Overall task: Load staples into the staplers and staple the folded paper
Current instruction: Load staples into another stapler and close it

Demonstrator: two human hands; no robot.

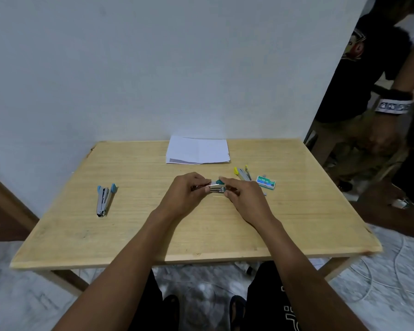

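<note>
Teal stapler (216, 187), chrome body with a plastic cap, held just above the table centre: left hand (184, 192) curled round its metal end, right hand (244, 199) pinching the capped end. Table (201, 230) pale wood-grain, set against a plain white wall (153, 68); marbled floor (392, 271). Blue stapler (104, 200) lies hinged open at left. Yellow stapler (243, 173) and staple box (266, 182) at right; folded white paper (197, 150) at the far edge. Bystander (368, 68) stands right.

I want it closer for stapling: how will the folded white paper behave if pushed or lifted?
The folded white paper looks thin and light, so it likely slides easily on the smooth wooden table. Lifted by one edge, its layers would probably flop apart.
</note>
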